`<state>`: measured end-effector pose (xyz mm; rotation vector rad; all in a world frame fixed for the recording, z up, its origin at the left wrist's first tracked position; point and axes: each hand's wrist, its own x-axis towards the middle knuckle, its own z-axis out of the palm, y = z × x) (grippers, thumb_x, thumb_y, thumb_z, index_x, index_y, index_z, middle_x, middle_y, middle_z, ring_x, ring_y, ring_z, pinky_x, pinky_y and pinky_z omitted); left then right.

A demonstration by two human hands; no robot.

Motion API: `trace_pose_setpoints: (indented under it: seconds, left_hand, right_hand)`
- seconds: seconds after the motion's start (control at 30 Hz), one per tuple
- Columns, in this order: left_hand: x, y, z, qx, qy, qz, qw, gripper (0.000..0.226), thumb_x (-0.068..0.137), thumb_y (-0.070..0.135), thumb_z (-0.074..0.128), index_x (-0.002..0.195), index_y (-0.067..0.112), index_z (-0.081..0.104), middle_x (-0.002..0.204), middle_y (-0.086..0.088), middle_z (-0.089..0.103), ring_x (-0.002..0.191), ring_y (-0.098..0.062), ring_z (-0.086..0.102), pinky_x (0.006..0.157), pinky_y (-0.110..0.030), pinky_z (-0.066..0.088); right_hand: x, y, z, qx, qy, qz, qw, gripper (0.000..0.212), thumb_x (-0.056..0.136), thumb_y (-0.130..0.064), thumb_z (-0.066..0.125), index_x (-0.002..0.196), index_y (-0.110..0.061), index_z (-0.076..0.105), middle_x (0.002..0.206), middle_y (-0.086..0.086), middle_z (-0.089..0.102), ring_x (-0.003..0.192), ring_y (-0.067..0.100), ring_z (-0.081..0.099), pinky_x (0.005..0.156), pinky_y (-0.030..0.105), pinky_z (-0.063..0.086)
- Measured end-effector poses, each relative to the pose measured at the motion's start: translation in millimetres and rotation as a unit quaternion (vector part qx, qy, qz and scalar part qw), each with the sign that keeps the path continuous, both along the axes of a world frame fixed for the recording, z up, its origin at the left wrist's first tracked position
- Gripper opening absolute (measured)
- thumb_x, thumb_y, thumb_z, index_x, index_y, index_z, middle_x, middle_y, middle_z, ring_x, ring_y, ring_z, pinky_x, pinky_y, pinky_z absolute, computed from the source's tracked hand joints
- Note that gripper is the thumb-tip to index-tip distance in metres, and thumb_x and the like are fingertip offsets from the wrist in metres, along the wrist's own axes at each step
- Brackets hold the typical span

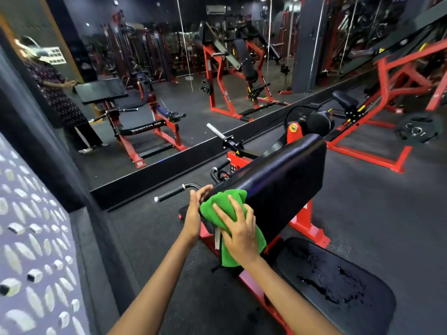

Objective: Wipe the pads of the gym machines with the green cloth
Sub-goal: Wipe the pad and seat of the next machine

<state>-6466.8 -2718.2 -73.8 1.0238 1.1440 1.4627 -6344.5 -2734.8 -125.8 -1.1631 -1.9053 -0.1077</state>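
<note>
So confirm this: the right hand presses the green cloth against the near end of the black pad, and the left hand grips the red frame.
One slip. In the head view the left hand rests against the edge of the pad, not on the red frame. The right hand does press the cloth against the pad's near end.

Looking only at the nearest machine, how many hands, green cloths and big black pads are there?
Hands: 2, left hand and right hand
Green cloth: 1
Big black pads: 2, tilted pad and low wet pad
Total: 5
</note>
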Motion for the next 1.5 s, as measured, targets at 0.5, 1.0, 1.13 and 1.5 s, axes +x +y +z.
trace_pose_setpoints:
  seconds: [0.5, 1.0, 1.13, 1.5]
  left_hand:
    - [64.2, -68.6, -98.7, -0.026, 0.087, 0.065, 0.994, 0.124, 0.055, 0.099, 0.027, 0.144, 0.019, -0.003, 0.151, 0.013, -0.005, 0.142, -0.002, -0.001, 0.116, -0.019, 0.004]
    - [85.1, -79.2, -150.9, -0.088, 0.104, 0.122, 0.983, 0.097, 0.065, 0.031, 0.065, 0.145, 0.014, 0.014, 0.153, -0.007, 0.025, 0.14, -0.023, 0.029, 0.115, -0.041, 0.026]
    - [84.2, -81.0, -159.0, -0.091, 0.109, 0.096, 0.985, 0.104, 0.063, 0.012, 0.063, 0.148, 0.012, 0.003, 0.154, -0.011, 0.022, 0.142, -0.025, 0.024, 0.117, -0.038, 0.023]
    - [76.2, -92.2, -175.0, -0.118, 0.087, 0.075, 0.986, 0.093, 0.076, -0.02, 0.054, 0.148, 0.012, 0.002, 0.141, 0.005, 0.024, 0.123, -0.005, 0.027, 0.076, 0.002, 0.037]
  right_hand:
    - [12.4, 24.2, 28.0, 0.232, -0.331, 0.014, 0.915, 0.045, 0.079, -0.022, 0.046, 0.12, -0.03, 0.064, 0.136, 0.005, 0.042, 0.103, 0.034, 0.044, 0.081, 0.046, 0.038]
    - [19.5, -2.6, -14.7, 0.206, -0.635, 0.107, 0.737, 0.053, 0.079, -0.025, 0.038, 0.128, -0.023, 0.06, 0.132, -0.004, 0.056, 0.117, 0.032, 0.035, 0.091, 0.051, 0.029]
    - [13.0, -2.6, 1.9, 0.175, -0.671, 0.09, 0.715, 0.051, 0.072, -0.033, 0.053, 0.121, -0.028, 0.064, 0.129, -0.006, 0.058, 0.115, 0.027, 0.04, 0.09, 0.049, 0.031]
    - [0.1, -13.7, 5.3, 0.154, -0.681, 0.104, 0.708, 0.052, 0.096, -0.017, 0.031, 0.148, -0.014, 0.025, 0.152, 0.011, 0.027, 0.138, 0.036, 0.022, 0.108, 0.05, 0.024]
